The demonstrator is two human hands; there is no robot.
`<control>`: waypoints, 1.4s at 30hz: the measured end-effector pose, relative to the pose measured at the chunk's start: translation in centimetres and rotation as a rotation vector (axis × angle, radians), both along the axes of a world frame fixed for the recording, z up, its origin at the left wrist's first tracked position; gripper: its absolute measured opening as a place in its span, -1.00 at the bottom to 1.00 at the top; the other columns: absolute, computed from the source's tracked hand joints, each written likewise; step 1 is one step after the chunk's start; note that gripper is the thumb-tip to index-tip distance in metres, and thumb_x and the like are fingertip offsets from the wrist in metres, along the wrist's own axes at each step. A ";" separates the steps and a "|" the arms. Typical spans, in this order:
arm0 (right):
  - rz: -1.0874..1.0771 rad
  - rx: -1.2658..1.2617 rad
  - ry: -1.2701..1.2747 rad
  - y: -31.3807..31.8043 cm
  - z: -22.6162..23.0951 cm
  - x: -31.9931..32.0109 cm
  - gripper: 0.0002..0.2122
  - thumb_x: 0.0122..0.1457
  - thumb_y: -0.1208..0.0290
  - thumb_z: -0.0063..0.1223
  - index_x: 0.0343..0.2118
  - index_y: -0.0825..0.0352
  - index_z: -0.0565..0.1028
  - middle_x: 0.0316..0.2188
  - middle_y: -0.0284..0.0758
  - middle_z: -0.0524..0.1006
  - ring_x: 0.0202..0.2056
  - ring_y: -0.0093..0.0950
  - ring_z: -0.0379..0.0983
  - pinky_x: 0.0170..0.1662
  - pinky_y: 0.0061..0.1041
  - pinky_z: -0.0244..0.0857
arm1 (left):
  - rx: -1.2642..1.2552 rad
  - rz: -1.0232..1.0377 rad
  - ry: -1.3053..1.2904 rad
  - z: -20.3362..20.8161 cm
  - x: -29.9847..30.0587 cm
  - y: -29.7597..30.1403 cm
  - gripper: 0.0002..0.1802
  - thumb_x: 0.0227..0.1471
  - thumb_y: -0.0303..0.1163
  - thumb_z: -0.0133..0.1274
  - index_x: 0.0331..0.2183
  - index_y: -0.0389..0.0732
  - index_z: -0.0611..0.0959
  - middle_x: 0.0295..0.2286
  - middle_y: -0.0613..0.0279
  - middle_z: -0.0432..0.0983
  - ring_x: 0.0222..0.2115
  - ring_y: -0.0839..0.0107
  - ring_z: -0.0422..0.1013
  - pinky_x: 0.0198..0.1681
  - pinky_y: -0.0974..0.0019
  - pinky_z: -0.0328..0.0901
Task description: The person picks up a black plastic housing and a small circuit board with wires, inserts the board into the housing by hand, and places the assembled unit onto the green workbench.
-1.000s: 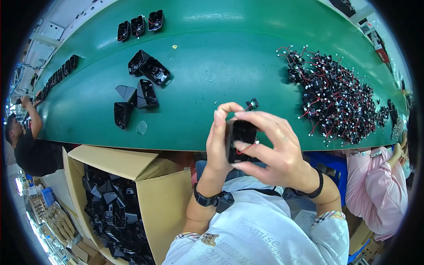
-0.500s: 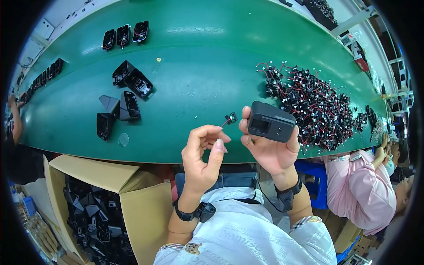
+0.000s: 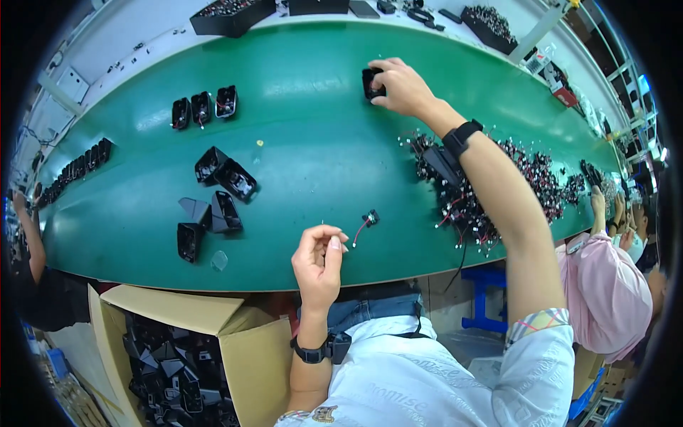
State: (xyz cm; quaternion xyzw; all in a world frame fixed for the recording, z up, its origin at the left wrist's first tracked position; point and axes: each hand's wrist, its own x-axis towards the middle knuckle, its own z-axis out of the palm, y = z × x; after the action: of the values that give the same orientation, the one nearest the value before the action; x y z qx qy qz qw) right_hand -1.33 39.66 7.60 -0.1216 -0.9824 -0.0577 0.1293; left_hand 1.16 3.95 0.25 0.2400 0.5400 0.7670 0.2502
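Note:
At the far side of the green table (image 3: 299, 178), my right hand (image 3: 402, 87) grips a small black plastic housing (image 3: 369, 84) by its sides, with its open side facing up. Part of the housing is hidden behind my fingers. My left hand (image 3: 319, 260) hovers by the near edge, fingers loosely curled and the thumb a little off them, with nothing visible in it. Just right of its fingertips lies a small black part with a red wire (image 3: 370, 217), not touched by the hand. Under my right forearm spreads a pile of wired black parts (image 3: 462, 206).
Three wired housings (image 3: 201, 107) stand at the far left, and several loose housings (image 3: 235, 179) lie nearer. A cardboard box (image 3: 256, 363) of black shells stands below the table edge. Co-workers sit at both ends, one in a pink top (image 3: 605, 299) at right.
My right arm has reached from in front of me to the far side of the table, taking the housing along and turning its open side up. My left hand stays near the table's edge.

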 end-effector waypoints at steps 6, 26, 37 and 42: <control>-0.097 -0.225 -0.038 2.6 -1.5 1.0 -0.71 -0.03 0.34 0.38 -0.20 0.27 0.70 0.27 -0.23 0.37 0.22 -0.17 0.31 0.26 -0.26 0.24 | -0.020 -0.035 0.036 -0.4 0.1 -0.3 -0.88 0.24 -0.53 0.01 -0.19 -0.34 0.57 -0.32 0.20 0.56 -0.38 0.58 0.43 -0.30 0.50 0.33; 0.028 0.051 -0.351 1.1 0.9 1.3 -0.60 0.08 0.35 0.26 0.00 0.33 0.55 0.39 -0.20 0.11 0.32 -0.22 0.17 0.25 -0.28 0.30 | -0.058 -0.039 0.097 -0.3 -0.1 -0.3 -0.89 0.23 -0.56 0.01 -0.20 -0.36 0.57 -0.34 0.21 0.56 -0.38 0.57 0.43 -0.25 0.48 0.36; 0.024 0.203 -0.467 0.1 1.5 1.2 -0.59 0.13 0.54 0.04 0.09 0.21 0.51 0.24 -0.02 0.28 -0.06 -0.12 0.54 -0.04 -0.23 0.52 | -0.106 -0.040 0.199 -0.6 0.1 -0.4 -0.89 0.23 -0.55 0.02 -0.20 -0.36 0.57 -0.37 0.21 0.57 -0.37 0.55 0.44 -0.25 0.46 0.36; 0.122 0.176 -0.447 1.1 2.4 1.8 -0.61 0.08 0.58 0.07 0.03 0.24 0.50 0.16 0.00 0.38 -0.11 -0.11 0.56 -0.06 -0.23 0.52 | -0.081 -0.001 0.190 -0.7 0.2 0.1 -0.89 0.17 -0.56 0.05 -0.25 -0.35 0.63 -0.42 0.20 0.60 -0.42 0.54 0.51 -0.32 0.46 0.39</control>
State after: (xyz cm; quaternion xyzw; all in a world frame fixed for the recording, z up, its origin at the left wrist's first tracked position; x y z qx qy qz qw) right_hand 0.50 40.79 9.98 -0.0345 -0.9833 -0.1606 -0.0779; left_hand 1.40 4.10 -0.42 0.3015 0.5920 0.7181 0.2076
